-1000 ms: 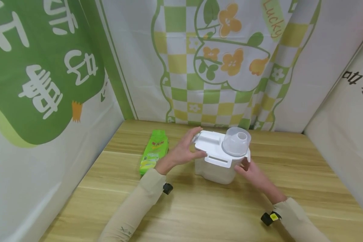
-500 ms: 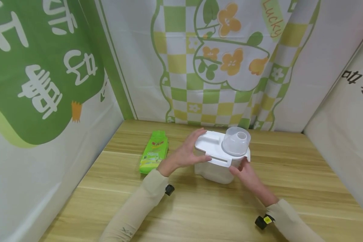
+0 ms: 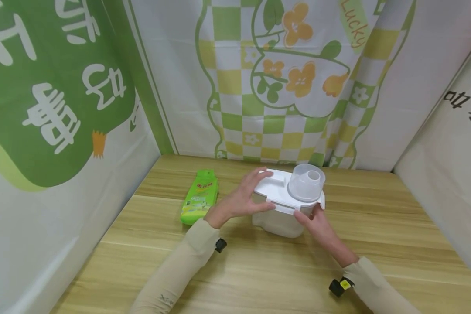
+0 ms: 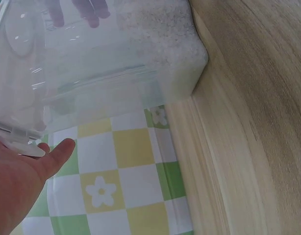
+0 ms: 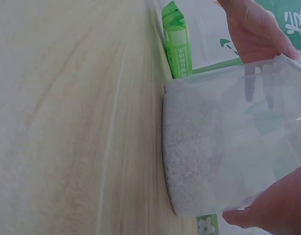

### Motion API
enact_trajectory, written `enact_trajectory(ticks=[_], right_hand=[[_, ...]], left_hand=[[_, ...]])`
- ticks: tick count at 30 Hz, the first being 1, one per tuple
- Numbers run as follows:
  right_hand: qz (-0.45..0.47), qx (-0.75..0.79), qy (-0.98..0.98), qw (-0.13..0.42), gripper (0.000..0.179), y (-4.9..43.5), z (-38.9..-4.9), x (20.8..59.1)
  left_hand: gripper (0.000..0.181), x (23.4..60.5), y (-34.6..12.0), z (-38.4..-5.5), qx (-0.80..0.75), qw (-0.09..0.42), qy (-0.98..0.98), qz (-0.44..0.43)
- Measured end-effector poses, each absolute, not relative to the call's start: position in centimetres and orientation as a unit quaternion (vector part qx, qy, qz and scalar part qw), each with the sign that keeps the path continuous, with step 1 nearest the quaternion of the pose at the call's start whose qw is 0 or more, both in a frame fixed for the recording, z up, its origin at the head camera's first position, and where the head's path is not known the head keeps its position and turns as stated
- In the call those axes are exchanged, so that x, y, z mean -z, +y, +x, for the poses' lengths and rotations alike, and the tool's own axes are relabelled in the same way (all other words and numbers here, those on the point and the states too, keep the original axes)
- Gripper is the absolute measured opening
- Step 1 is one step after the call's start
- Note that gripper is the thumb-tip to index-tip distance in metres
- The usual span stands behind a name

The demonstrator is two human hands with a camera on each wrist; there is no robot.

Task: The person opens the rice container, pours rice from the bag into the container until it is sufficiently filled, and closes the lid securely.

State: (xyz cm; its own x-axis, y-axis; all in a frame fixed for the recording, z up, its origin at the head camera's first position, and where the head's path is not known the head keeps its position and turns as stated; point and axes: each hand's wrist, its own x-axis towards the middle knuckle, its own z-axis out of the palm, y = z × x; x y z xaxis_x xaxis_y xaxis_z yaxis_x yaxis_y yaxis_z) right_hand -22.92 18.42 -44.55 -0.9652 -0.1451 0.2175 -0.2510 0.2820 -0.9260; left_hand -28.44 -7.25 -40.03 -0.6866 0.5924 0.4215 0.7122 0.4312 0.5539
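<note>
A clear plastic storage box (image 3: 276, 224) with a white lid (image 3: 264, 186) stands on the table, its lower part filled with white rice-like grains (image 5: 189, 147). On the lid's right end sits a clear measuring cup (image 3: 307, 185). My left hand (image 3: 243, 198) grips the lid's left end, fingers over the top and thumb on the white front latch (image 3: 284, 207). My right hand (image 3: 319, 229) holds the right end, its thumb at the latch's right corner; its other fingers are mostly hidden behind the box. The left wrist view shows the left hand's fingertips beside a side latch (image 4: 23, 147).
A green printed packet (image 3: 200, 196) lies left of the box, near my left forearm. The wood-grain table (image 3: 235, 274) reaches back to a checked cloth (image 3: 235, 122), with printed cloth walls on both sides.
My left hand has slid right along the lid, thumb further onto the front latch. The right hand has moved left, bringing its thumb onto that latch, which now lies flatter against the box.
</note>
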Motion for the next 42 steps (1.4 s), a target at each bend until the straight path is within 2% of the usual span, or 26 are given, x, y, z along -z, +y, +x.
enact_trajectory(ticks=[7,20,28,42], right_hand=[[0.107,-0.580,-0.807,0.032,0.062,18.4,-23.0,44.5],[0.120,-0.582,-0.803,0.039,0.066,18.8,-23.4,44.7],[0.099,-0.576,-0.810,0.038,0.066,18.6,-23.3,44.5],[0.094,-0.570,-0.812,0.086,0.068,17.7,-23.2,44.5]], left_hand=[[0.088,40.5,-7.2,-28.5,0.359,0.101,-0.840,-0.395],[0.089,40.9,-7.0,-28.7,0.357,0.141,-0.832,-0.400],[0.089,41.0,-6.9,-28.8,0.347,0.177,-0.823,-0.412],[0.090,41.3,-6.9,-28.9,0.326,0.216,-0.814,-0.430]])
